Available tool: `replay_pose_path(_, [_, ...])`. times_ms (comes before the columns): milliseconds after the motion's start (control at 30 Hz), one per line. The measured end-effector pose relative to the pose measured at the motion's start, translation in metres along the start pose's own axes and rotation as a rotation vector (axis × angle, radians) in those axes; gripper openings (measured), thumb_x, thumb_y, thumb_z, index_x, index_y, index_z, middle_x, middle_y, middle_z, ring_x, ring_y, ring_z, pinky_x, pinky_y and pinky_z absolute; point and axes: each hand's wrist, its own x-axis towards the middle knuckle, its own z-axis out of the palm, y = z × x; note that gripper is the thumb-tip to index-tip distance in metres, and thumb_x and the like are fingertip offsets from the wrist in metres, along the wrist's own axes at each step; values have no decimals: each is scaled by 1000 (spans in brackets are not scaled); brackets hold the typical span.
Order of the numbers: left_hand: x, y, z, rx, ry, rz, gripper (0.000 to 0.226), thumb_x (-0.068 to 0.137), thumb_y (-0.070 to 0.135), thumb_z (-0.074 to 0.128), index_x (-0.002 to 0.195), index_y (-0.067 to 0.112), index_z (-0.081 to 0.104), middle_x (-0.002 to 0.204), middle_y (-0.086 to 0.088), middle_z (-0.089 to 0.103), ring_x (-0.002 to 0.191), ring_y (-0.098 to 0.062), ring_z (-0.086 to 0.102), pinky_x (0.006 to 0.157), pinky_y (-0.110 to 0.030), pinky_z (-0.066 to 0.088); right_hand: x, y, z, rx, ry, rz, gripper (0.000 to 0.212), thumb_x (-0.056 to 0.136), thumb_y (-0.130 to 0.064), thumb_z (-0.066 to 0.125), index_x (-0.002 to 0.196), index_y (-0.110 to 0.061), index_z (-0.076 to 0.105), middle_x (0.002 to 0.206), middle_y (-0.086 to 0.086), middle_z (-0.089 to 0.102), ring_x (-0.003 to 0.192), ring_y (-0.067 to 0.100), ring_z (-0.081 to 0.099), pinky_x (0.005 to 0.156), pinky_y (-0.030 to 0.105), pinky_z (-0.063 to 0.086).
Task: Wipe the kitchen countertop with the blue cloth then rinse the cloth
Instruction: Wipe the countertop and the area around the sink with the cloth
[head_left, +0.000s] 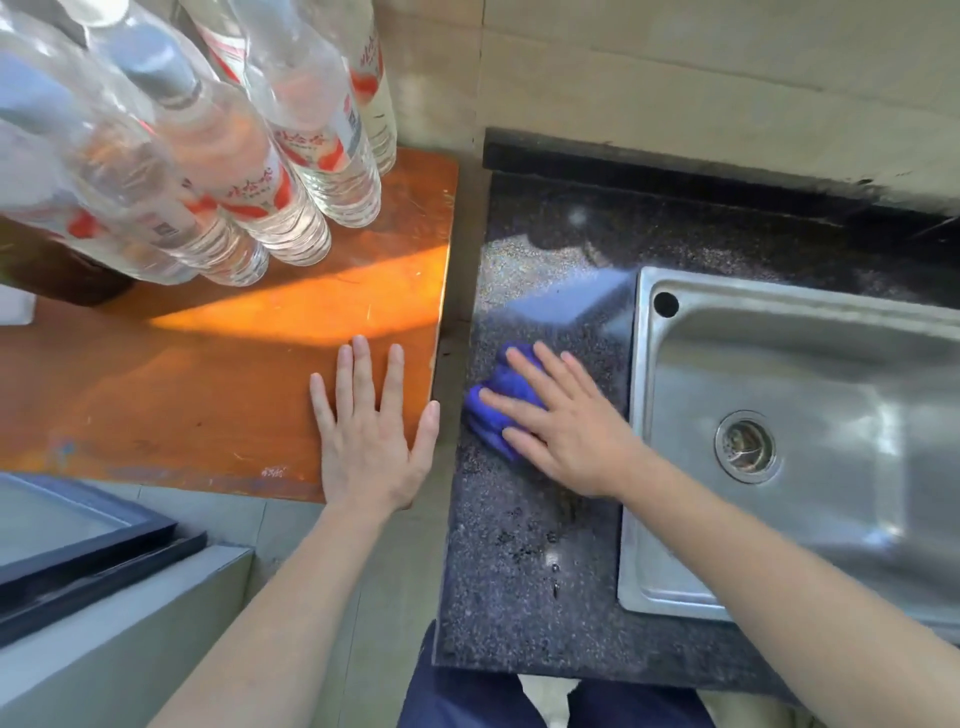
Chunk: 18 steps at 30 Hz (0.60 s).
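A crumpled blue cloth (493, 410) lies on the dark speckled countertop (524, 545), just left of the steel sink (810, 415). My right hand (566, 431) presses flat on the cloth with fingers spread, covering its right part. Flat on the orange wooden table (182, 395), near that table's right edge, rests my left hand (371, 431), fingers apart and holding nothing. No tap is in view.
Several clear plastic bottles (249, 171) with red labels stand at the back of the wooden table. A narrow gap separates table and countertop. A dark-framed glass panel (78, 530) sits at lower left. The tiled wall (675, 67) rises behind the counter.
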Motion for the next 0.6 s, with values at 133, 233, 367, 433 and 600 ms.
replay_pose_path(133, [1, -1, -1, 2, 5, -4, 75, 98, 59, 20, 160, 17, 18, 168, -15, 3, 155, -27, -1, 123, -57, 1, 88, 45, -15, -20, 129, 278, 54, 100, -53, 28, 150, -37, 40, 161, 19, 26, 145, 49, 22, 118, 58, 18])
replay_pose_path(233, [2, 0, -1, 5, 15, -4, 74, 98, 59, 19, 160, 18, 19, 168, -14, 4, 155, -27, 0, 123, -55, -1, 133, 43, -22, -6, 170, 472, 56, 97, -53, 29, 148, -35, 44, 160, 20, 27, 144, 52, 23, 117, 59, 17])
replay_pose_path(367, [0, -2, 1, 6, 25, -5, 72, 99, 57, 24, 159, 17, 21, 168, -15, 6, 155, -27, 2, 123, -56, 2, 70, -23, 4, -4, 177, 269, 50, 101, -49, 35, 149, -37, 41, 162, 18, 24, 146, 49, 19, 118, 60, 15])
replay_pose_path(433, [1, -2, 0, -2, 25, -4, 73, 99, 58, 25, 159, 16, 22, 167, -16, 5, 155, -28, 2, 123, -57, 3, 8, -53, 15, 45, 87, 198, 51, 103, -51, 33, 153, -41, 32, 166, 12, 12, 151, 44, 6, 122, 56, 6])
replay_pose_path(600, [0, 1, -5, -5, 20, -18, 81, 94, 66, 26, 159, 17, 22, 168, -15, 5, 155, -27, 1, 123, -56, 2, -37, -39, 13, 26, -30, 129, 54, 103, -56, 29, 155, -44, 23, 167, 7, 6, 153, 37, 0, 123, 51, 4])
